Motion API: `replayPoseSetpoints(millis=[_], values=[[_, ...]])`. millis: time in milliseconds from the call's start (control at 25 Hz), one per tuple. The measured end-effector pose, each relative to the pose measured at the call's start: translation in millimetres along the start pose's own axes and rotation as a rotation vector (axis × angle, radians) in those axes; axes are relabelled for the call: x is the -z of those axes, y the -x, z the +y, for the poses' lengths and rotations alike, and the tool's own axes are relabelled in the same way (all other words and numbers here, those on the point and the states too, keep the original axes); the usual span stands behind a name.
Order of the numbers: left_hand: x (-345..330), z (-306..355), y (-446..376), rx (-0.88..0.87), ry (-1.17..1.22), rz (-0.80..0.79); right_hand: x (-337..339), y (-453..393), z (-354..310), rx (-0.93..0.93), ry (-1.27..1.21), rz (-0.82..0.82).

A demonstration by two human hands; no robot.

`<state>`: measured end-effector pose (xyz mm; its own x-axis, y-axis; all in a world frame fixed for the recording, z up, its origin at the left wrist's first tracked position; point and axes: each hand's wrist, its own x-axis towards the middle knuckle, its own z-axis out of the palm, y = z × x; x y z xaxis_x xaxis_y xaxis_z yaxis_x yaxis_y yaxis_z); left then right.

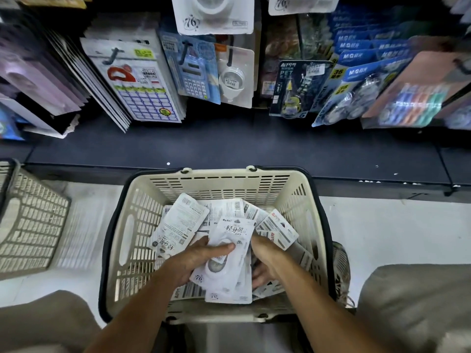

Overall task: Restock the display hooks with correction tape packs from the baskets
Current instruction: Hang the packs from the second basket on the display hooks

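Shop floor (382,233) is pale, with a dark shelf base (229,149) running across the far side and stationery packs hanging on hooks (230,56) above it. Cream basket (219,180) sits near, right in the middle, full of loose correction tape packs (182,217). Second basket (30,225) off to the left. Left hand (196,258) grips a small stack of packs (226,253), thumb on top. Right hand (265,261) is just beside it, fingers curled down into the pile, can't tell if it's got one.
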<state>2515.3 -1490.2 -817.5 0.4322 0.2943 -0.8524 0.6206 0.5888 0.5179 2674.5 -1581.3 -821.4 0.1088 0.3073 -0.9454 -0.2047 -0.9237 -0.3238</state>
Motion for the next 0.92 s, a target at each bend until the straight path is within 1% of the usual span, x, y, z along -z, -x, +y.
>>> replayPoseSetpoints(millis=[80, 120, 160, 200, 280, 320, 360, 440, 520, 560, 640, 680, 720, 760, 840, 920], values=[[-1.9, 0.5, -4.5, -0.009, 0.116, -0.017, 0.5, 14.6, -10.2, 0.029, -0.005, -0.095], [-1.5, 2.9, -4.8, -0.015, 0.169, -0.02, 0.8, 18.0, -14.2, 0.046, 0.012, -0.115], [-1.5, 7.8, -3.3, -0.019, 0.202, -0.012, 2.4, 18.0, -17.9, 0.068, 0.022, -0.098], [-0.9, 12.4, -1.9, -0.027, 0.205, 0.007, 3.7, 17.4, -21.3, 0.089, 0.0, -0.064], [2.4, 17.9, -0.8, -0.052, 0.199, 0.053, 6.8, 8.2, -22.9, 0.132, -0.16, 0.019], [3.8, 19.5, 1.1, -0.074, 0.232, 0.065, 8.4, 4.0, -19.5, 0.145, -0.201, 0.049], [5.6, 20.9, 3.8, -0.097, 0.282, 0.081, 8.4, 1.2, -14.2, 0.149, -0.194, 0.073], [11.6, 25.9, 12.5, -0.148, 0.377, 0.115, 7.8, -5.4, -2.9, 0.183, -0.059, 0.163], [19.8, 32.1, 21.7, -0.193, 0.43, 0.149, 13.7, -4.8, -1.7, 0.274, 0.067, 0.318], [23.8, 35.5, 27.5, -0.217, 0.459, 0.168, 20.4, 2.5, -7.7, 0.353, 0.135, 0.406], [27.0, 50.7, 45.0, -0.305, 0.502, 0.182, 41.0, 30.9, -32.3, 0.583, 0.335, 0.58], [24.4, 62.3, 56.6, -0.348, 0.511, 0.173, 54.4, 49.9, -46.1, 0.711, 0.394, 0.647], [19.9, 77.2, 68.3, -0.393, 0.525, 0.144, 69.5, 71.9, -61.2, 0.838, 0.392, 0.688], [14.1, 93.3, 79.9, -0.438, 0.546, 0.108, 82.2, 97.7, -76.6, 0.945, 0.335, 0.687], [-1.2, 133.3, 111.2, -0.526, 0.593, 0.028, 101.8, 158.0, -106.6, 1.179, 0.138, 0.615], [-13.6, 179.7, 152.6, -0.638, 0.569, -0.051, 116.0, 219.9, -132.3, 1.392, -0.073, 0.568]])
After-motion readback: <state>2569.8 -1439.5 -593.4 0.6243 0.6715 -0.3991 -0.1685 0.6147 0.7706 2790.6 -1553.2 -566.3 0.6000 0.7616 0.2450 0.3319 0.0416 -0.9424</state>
